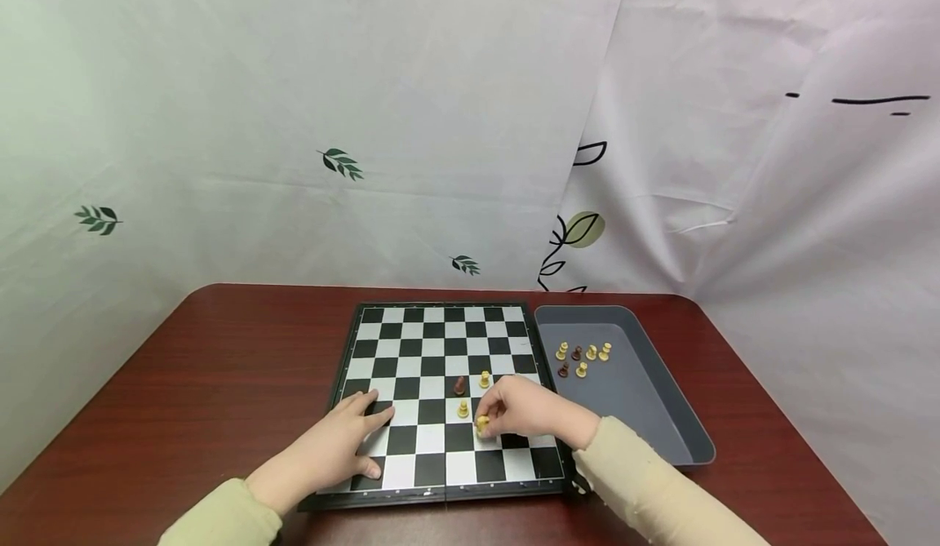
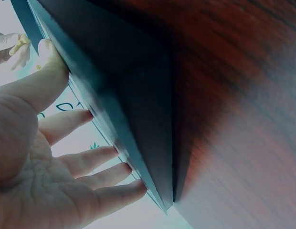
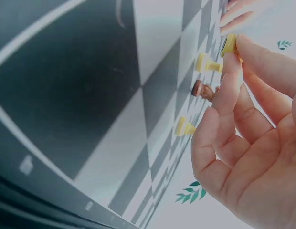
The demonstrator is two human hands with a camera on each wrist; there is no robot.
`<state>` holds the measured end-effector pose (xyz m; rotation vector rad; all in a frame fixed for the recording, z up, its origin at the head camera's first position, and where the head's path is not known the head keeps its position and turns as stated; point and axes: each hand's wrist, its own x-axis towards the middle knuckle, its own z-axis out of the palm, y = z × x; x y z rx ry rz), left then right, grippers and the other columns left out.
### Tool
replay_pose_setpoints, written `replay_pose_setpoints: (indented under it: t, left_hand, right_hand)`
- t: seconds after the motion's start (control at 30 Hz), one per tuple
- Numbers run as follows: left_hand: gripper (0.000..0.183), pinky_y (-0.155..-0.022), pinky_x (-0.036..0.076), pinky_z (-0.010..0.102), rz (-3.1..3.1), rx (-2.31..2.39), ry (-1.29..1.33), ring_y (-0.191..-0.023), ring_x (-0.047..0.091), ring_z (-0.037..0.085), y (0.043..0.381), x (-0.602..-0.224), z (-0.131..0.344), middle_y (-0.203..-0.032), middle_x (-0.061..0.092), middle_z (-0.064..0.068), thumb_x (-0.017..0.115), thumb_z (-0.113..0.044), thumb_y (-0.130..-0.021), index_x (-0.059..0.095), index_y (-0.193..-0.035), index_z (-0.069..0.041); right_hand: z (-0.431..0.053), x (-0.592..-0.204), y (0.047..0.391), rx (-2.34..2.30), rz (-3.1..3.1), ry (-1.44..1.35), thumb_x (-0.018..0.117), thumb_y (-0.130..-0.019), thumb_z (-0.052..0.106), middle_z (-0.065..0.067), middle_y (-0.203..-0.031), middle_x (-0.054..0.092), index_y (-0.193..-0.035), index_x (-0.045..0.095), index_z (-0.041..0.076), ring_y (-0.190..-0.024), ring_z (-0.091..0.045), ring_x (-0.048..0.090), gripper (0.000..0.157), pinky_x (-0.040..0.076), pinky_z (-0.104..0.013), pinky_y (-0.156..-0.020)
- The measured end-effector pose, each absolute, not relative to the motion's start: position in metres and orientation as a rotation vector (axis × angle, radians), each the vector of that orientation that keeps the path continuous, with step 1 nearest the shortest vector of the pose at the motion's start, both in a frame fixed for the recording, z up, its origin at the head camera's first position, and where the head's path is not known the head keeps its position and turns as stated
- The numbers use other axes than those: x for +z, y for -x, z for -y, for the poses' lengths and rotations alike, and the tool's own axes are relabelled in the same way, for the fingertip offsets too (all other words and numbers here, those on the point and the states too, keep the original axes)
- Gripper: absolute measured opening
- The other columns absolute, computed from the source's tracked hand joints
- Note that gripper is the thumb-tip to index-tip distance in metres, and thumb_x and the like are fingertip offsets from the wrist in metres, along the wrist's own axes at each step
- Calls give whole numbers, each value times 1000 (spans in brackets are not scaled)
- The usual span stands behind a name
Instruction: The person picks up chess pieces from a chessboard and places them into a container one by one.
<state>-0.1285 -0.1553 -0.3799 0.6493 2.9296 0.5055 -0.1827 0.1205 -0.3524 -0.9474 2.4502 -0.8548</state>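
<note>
A black-and-white chessboard (image 1: 409,368) lies on the table. My right hand (image 1: 517,407) pinches a yellow chess piece (image 3: 228,46) between thumb and fingertips over the near right part of the board; its base shows apart from the board in the right wrist view. Close by stand a brown chess piece (image 1: 458,386) and two other yellow pieces, one nearer (image 1: 463,410) and one farther back (image 1: 485,379). With fingers spread, my left hand (image 1: 330,448) rests on the board's near left side. Nothing is held in it.
Right of the board stands a grey tray (image 1: 631,399) with several yellow and brown chess pieces near its left side. Dark red table surface (image 1: 220,366) extends to the left. A white patterned cloth (image 1: 441,122) hangs behind the table.
</note>
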Motion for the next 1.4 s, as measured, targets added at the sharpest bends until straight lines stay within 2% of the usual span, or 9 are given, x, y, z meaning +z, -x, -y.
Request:
replay_pose_setpoints:
  t: [0.8,1.07,1.4]
  left_hand:
    - [81,-99,38,60,-2920,489,-632,-124,40,54,129,-379,155,-135,44,33,83,-35,-58,58,-127,0]
    - [81,-99,37,61,-2915,499,-629,-125,39,54,128,-377,154,-135,44,33,83,-33,-58,58,-127,0]
    - [81,-99,38,61,-2916,501,-628,-125,39,54,129,-379,154,-135,44,33,83,-34,-57,59,-127,0]
  right_hand:
    - [-144,-331,189,-859,-2579,969,72,-80,7,8,-65,56,-78,71,9,-58,-1,44,3,40,-18,-55]
    - [-158,-324,194,-902,-2605,894,72,-82,9,7,-66,56,-81,71,5,-59,-3,45,4,41,-18,-55]
    - [-180,-318,204,-926,-2688,797,71,-82,9,5,-71,61,-85,73,7,-64,-7,50,4,43,-21,-57]
